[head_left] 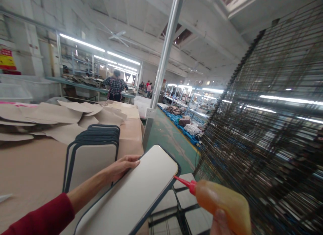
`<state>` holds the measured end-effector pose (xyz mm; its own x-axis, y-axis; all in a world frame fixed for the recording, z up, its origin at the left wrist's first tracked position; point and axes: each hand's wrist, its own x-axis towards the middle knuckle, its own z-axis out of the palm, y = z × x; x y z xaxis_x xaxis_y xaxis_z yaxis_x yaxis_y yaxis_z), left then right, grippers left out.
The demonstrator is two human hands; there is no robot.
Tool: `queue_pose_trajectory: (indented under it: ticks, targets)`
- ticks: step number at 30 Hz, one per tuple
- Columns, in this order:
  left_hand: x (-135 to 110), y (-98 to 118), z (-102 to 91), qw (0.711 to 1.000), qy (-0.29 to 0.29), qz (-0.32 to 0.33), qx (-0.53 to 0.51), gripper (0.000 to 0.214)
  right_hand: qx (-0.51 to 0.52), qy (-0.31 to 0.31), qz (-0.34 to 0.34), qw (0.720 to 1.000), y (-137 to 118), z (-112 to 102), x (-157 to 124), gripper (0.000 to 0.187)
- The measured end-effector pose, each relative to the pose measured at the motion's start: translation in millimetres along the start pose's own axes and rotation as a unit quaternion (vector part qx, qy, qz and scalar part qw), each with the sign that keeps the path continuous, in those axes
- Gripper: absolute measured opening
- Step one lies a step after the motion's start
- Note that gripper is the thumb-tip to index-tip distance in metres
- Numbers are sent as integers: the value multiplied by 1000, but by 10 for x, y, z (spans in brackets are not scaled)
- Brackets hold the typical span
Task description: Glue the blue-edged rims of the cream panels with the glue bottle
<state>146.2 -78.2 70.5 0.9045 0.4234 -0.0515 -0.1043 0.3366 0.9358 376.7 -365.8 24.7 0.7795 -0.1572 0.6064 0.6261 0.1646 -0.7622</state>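
My left hand (123, 167) grips the left edge of a white panel (133, 191) with rounded corners and a dark blue rim. The panel is tilted, its lower end cut off by the frame. In my right hand (220, 223) is a glue bottle (222, 201) holding amber liquid, with a red pointed nozzle. The nozzle tip is at the panel's right rim, near the upper right corner; whether it touches I cannot tell. Only part of my right hand shows at the bottom. Behind my left arm stands a row of similar dark-rimmed panels (94, 157).
Beige sheets (58, 117) lie loosely piled on the table (30, 167) at left. A metal post (164, 53) rises past the table's far corner. More rimmed pale panels (164, 201) sit low beneath my work. A wire rack (262, 103) stands close on the right. A person (116, 85) works further back.
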Motion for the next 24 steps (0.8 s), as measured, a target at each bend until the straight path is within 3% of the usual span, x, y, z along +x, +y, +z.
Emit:
queue_pose_trajectory:
  ticks: [3, 5, 11, 20, 24]
  targets:
    - [-20, 7, 1, 1000, 3, 2, -3, 54, 64, 47, 51, 996, 20, 113, -100, 57]
    - [-36, 10, 5, 1000, 7, 4, -5, 55, 100, 44, 84, 990, -28, 165, -132, 63]
    - [-79, 13, 27, 1000, 20, 1, -12, 58, 211, 38, 165, 963, -326, 277, -70, 60]
    - [-141, 36, 30, 999, 36, -6, -9, 61, 171, -80, 158, 969, -379, 257, -53, 57]
    - [-151, 34, 21, 999, 38, -5, 0, 60, 167, -57, 141, 974, -201, 224, -99, 65]
